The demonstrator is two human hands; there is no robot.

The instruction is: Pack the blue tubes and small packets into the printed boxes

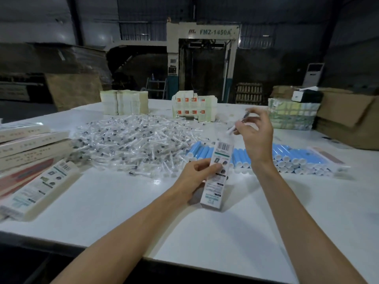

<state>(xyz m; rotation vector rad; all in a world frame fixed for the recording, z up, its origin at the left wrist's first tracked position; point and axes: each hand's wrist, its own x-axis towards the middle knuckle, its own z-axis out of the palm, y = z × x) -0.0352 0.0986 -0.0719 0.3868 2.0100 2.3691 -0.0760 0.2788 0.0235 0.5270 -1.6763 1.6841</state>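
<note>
- The right hand (256,138) is pinching a small packet (235,127) just above the printed box (217,177), which the left hand (194,173) is gripping at mid-length, tilted.
- The packet appears to be going in; next, its end needs lining up with the narrow mouth.
- Blue tubes (291,156) are lying just behind the right wrist, and the packet pile (131,140) beyond the left hand.
- Bare table (123,212) under the forearms is giving room, and its near edge is running beneath the elbows.

Printed box (213,189) in left hand (194,174), small packet (230,131) (blurred) in right hand (256,138) above
</note>
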